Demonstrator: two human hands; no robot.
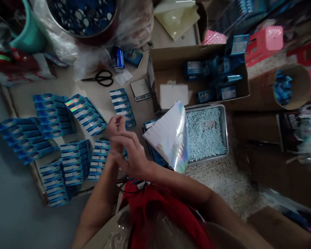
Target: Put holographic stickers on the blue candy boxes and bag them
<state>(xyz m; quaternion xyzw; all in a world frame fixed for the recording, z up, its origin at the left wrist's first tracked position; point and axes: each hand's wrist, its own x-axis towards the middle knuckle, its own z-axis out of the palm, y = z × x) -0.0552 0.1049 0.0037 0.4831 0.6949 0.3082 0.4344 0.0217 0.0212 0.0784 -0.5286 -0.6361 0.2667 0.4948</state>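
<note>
My left hand [115,128] is held over the table with its fingers curled in. Whatever they may hold is hidden. Across its wrist lies my right hand [133,152], fingers stretched out and thumb apart, with no object visible in it. Just beyond the left hand is a row of blue boxes [120,102] with white labels. Another group of blue boxes [100,155] lies beside my left wrist, and a fanned group of boxes [86,114] is farther left. Right of my hands, a shiny silver-and-white sheet [168,135], bent into a curve, leans over a metal tray [225,135] of small pale-blue pellets.
Several more stacks of blue boxes [23,138] cover the left side. Black scissors [101,79], a blue can [118,58] and a small scale [140,89] lie farther back. A cardboard box [176,55] holds blue packs. Behind stands a large pot [85,38] of blue-and-white pieces.
</note>
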